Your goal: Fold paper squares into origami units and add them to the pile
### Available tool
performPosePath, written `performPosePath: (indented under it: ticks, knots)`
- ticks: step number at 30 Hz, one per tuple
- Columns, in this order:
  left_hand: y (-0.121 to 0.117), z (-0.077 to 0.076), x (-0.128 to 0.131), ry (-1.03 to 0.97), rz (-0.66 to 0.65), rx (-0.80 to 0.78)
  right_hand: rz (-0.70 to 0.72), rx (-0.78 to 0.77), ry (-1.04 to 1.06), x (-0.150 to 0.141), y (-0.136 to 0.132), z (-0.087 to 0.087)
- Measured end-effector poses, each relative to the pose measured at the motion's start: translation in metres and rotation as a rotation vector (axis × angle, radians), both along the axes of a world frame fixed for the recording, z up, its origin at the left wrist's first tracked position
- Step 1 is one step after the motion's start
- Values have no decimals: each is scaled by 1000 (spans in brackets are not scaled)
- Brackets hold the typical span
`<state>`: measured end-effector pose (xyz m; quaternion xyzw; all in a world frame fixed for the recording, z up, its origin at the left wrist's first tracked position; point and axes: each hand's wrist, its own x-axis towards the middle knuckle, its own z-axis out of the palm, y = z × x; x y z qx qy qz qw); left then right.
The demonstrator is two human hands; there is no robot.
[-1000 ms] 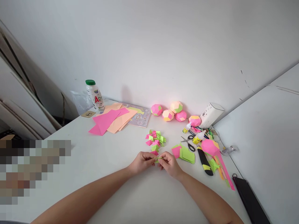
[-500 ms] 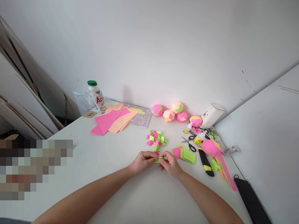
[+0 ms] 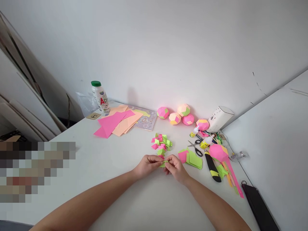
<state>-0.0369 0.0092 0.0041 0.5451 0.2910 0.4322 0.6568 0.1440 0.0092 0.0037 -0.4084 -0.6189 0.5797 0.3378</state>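
Between the fingertips of both hands is a small piece of green paper (image 3: pixel 163 165), partly covered by the fingers. My left hand (image 3: pixel 148 166) pinches its left side and my right hand (image 3: pixel 176 167) pinches its right side, thumbs towards me. Just beyond the fingers lies a cluster of folded pink and green paper pieces (image 3: pixel 161 142). To the right of my right hand rests a stack of square green paper sheets (image 3: pixel 194 160), with pink paper (image 3: pixel 183 156) beside it.
Scissors (image 3: pixel 196 148), glue bottles (image 3: pixel 206 142) and a black-yellow cutter (image 3: pixel 212 167) lie at the right, near a phone (image 3: pixel 260 205). Paper balls (image 3: pixel 175 118) line the wall. Large pink and peach sheets (image 3: pixel 111 124) and a white bottle (image 3: pixel 101 98) stand at the back left.
Both hands keep their pinch on the green paper, with barely any movement. The camera view has shifted slightly.
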Motion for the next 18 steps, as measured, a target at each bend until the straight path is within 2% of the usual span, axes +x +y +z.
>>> performPosePath:
  ticks: [13, 18]
  knots:
    - [0, 0, -1, 6, 3, -20, -4, -9, 7, 0, -1, 1]
    - [-1, 1, 1, 117, 12, -18, -13, 22, -13, 0, -2, 1]
